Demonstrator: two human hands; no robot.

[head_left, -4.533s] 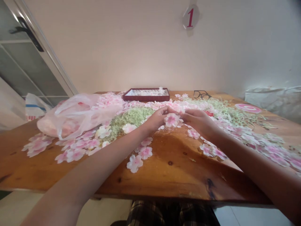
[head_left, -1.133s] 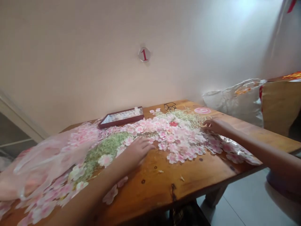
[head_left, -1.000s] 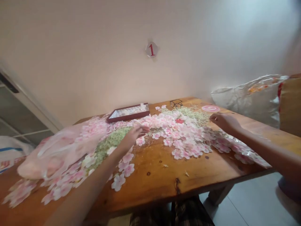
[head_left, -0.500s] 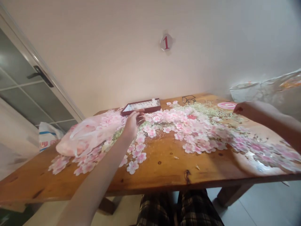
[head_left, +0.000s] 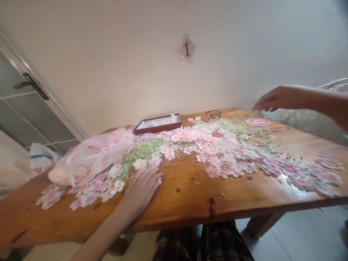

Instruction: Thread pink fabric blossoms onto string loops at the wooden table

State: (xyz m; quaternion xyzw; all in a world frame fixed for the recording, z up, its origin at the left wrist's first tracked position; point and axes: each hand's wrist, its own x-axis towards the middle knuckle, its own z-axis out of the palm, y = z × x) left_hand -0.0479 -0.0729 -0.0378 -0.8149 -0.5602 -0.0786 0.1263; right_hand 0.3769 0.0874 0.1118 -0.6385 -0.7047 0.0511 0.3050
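My left hand (head_left: 145, 185) lies palm down with fingers stretched out on pink and white artificial blossoms (head_left: 154, 159) near the table's front left. Some blossoms under the palm are hidden. In the air above the table's right rear edge is my right hand (head_left: 272, 100), its fingers loosely extended downward and nothing visible in them. Beneath and left of it lies a round pink label (head_left: 257, 121). A broad heap of pink blossoms (head_left: 225, 156) spreads over the middle and right of the wooden table (head_left: 185, 203).
Green stems (head_left: 145, 150) lie among the blossoms at left. A pinkish plastic bag (head_left: 81, 159) rests on the left side. Toward the wall are a dark-rimmed tray (head_left: 157, 127) and eyeglasses (head_left: 213, 115). A whitish bag (head_left: 293, 121) stands beyond the right edge.
My left hand has come down from near the tray onto the blossoms closer to me. My right hand has risen away from the stems. The view has shifted slightly right.
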